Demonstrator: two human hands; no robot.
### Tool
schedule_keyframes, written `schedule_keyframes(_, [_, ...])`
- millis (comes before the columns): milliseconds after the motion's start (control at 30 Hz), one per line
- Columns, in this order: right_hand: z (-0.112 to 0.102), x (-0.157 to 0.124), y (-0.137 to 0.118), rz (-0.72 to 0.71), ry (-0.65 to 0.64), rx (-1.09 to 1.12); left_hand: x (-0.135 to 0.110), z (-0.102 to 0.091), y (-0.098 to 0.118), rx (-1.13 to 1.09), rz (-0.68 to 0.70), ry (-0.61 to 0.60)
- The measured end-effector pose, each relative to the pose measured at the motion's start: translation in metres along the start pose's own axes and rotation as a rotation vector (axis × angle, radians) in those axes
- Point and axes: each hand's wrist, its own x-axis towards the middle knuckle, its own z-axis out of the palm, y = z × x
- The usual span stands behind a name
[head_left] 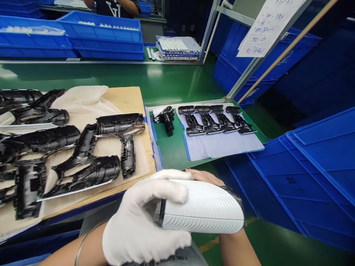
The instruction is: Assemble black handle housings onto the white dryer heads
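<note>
Gloved left hand [135, 218] clamps ribbed white housing [205, 207], right hand [206, 177] behind, closure hidden — likely inspection, next calling for steady turning

Factory assembly workshop. Left of the gloved left hand [144, 218], matching black shells [105, 170] lie in rows on cardboard [130, 98]. Beyond the grip: green workbench [177, 83], stacked blue crates [108, 50] of white parts [119, 27], a co-worker [118, 9]. Beyond and right, a handwritten sheet [269, 29] hangs.

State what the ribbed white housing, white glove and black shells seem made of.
White housing: probably plastic, satin, with regular ridges and a dark seam. White glove: likely fabric, matte, softly creased. Black shells: apparently hard plastic, semi-glossy, with moulded ribs.
</note>
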Motion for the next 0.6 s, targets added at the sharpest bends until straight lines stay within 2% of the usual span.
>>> schedule_keyframes(100, [0.0004, 0.0015, -0.0019, 0.037, 0.056, 0.050, -0.0008, 0.0006, 0.0009, -0.017, -0.023, -0.001])
schedule_keyframes(400, [-0.0034, 0.0025, -0.0029, 0.016, 0.072, 0.090, -0.0041, -0.0010, -0.0026, -0.043, -0.097, 0.005])
schedule_keyframes(600, [-0.0071, 0.0032, -0.0060, 0.005, 0.083, 0.069, -0.0072, -0.0009, -0.0032, -0.018, -0.092, -0.001])
